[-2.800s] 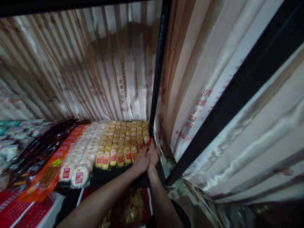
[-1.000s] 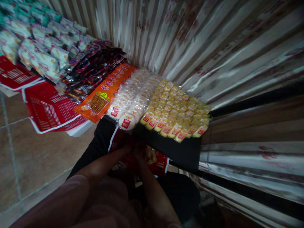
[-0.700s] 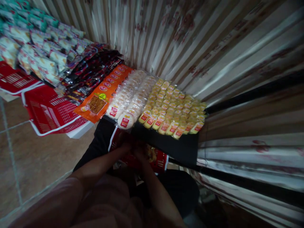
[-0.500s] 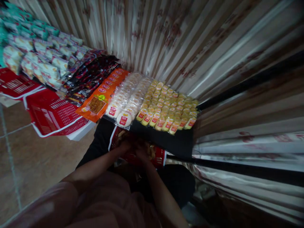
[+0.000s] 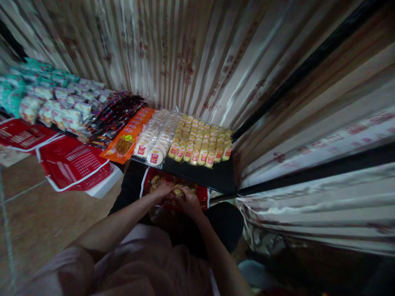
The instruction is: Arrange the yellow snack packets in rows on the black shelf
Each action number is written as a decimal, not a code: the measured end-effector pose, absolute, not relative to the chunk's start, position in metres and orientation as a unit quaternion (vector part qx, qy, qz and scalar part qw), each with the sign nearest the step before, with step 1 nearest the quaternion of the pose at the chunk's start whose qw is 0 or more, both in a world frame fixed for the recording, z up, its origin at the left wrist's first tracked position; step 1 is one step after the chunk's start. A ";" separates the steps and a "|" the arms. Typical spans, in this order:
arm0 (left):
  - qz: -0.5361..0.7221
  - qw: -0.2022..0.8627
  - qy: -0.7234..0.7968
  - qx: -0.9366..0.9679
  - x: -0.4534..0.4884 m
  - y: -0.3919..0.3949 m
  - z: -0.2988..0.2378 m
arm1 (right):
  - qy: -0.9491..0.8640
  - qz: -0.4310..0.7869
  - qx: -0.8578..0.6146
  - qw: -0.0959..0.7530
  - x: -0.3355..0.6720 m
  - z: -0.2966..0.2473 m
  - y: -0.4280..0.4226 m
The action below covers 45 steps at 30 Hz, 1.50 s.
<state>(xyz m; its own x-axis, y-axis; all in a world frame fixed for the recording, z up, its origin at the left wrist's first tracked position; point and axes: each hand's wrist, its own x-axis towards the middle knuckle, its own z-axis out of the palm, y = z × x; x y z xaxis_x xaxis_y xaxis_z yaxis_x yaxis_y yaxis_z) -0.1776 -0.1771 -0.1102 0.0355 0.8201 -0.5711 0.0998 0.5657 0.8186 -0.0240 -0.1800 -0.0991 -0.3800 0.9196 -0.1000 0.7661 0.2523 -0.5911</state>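
Observation:
Both my hands are down inside a red plastic basket (image 5: 202, 196) with a white rim, set between my knees below the shelf edge. Small yellowish wrapped snacks (image 5: 178, 191) lie in it. My left hand (image 5: 164, 189) has its fingers curled at these snacks. Facing it, my right hand (image 5: 189, 200) closes on them from the other side. The fingertips are dim and partly hidden, so how many pieces they hold does not show. Just above, rows of yellow packaged cakes (image 5: 200, 142) stand on the black shelf (image 5: 197, 174).
Left along the shelf lie round white crackers (image 5: 155, 156), an orange snack bag (image 5: 121, 146), dark packets (image 5: 114, 119), white bags (image 5: 63, 115) and green bags (image 5: 15, 96). Another red basket (image 5: 74, 160) sits on the tiled floor. A pleated curtain (image 5: 191, 61) and black bars (image 5: 296, 84) close in behind and right.
The view has shifted, so the shelf goods sit further left and the left end lower. My hands remain in the basket, now showing more clearly with yellowish snacks between them.

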 end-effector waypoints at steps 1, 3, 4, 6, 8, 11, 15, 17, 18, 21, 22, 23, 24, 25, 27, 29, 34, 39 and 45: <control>0.284 0.628 0.624 0.370 -0.177 -0.176 -0.104 | -0.770 0.288 -0.551 0.141 -0.020 -0.095 -0.180; 0.279 0.639 0.611 0.375 -0.175 -0.174 -0.090 | -0.737 0.317 -0.575 0.160 -0.011 -0.087 -0.179; 0.281 0.638 0.606 0.383 -0.173 -0.173 -0.082 | -0.714 0.342 -0.586 0.177 -0.006 -0.083 -0.178; 0.286 0.630 0.596 0.409 -0.170 -0.173 -0.069 | -0.658 0.413 -0.588 0.226 0.003 -0.077 -0.177; 0.290 0.602 0.596 0.446 -0.165 -0.174 -0.059 | -0.592 0.490 -0.572 0.286 0.010 -0.073 -0.177; 0.305 0.504 0.616 0.523 -0.159 -0.176 -0.052 | -0.496 0.563 -0.557 0.356 0.014 -0.067 -0.178; 0.318 0.391 0.629 0.591 -0.155 -0.177 -0.051 | -0.392 0.604 -0.553 0.419 0.014 -0.061 -0.182; 0.326 0.369 0.636 0.594 -0.152 -0.176 -0.052 | -0.349 0.618 -0.543 0.450 0.011 -0.059 -0.184; 0.336 0.367 0.639 0.587 -0.150 -0.175 -0.053 | -0.327 0.622 -0.537 0.467 0.010 -0.059 -0.185; 0.373 0.429 0.621 0.540 -0.142 -0.172 -0.054 | -0.268 0.635 -0.523 0.501 0.005 -0.061 -0.186; 0.380 0.463 0.609 0.519 -0.140 -0.171 -0.055 | -0.257 0.639 -0.521 0.505 0.004 -0.063 -0.186; 0.383 0.494 0.598 0.503 -0.137 -0.169 -0.055 | -0.254 0.641 -0.520 0.504 0.003 -0.066 -0.186; 0.384 0.514 0.588 0.493 -0.135 -0.167 -0.054 | -0.261 0.641 -0.522 0.499 0.003 -0.069 -0.185; 0.384 0.522 0.584 0.490 -0.133 -0.165 -0.053 | -0.278 0.635 -0.529 0.489 0.004 -0.073 -0.185; 0.389 0.499 0.586 0.507 -0.130 -0.162 -0.051 | -0.342 0.590 -0.562 0.468 0.008 -0.079 -0.184; 0.391 0.449 0.589 0.546 -0.128 -0.158 -0.046 | -0.435 0.469 -0.618 0.456 0.014 -0.082 -0.185; 0.374 0.329 0.569 0.654 -0.118 -0.146 -0.029 | -0.647 0.116 -0.630 0.414 0.026 -0.074 -0.186; 0.342 0.307 0.554 0.695 -0.095 -0.130 -0.012 | -0.691 0.036 -0.611 0.384 0.032 -0.066 -0.172; 0.330 0.300 0.554 0.703 -0.064 -0.107 0.004 | -0.649 0.007 -0.646 0.402 0.046 -0.064 -0.145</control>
<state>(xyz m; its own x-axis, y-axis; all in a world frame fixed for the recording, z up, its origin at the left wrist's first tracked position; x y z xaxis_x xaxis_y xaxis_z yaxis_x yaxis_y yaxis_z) -0.0643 -0.1067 0.0035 0.1695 0.9767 0.1314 0.5802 -0.2067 0.7878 0.0464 -0.1446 -0.0640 0.1564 0.8443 0.5126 0.8328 0.1664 -0.5280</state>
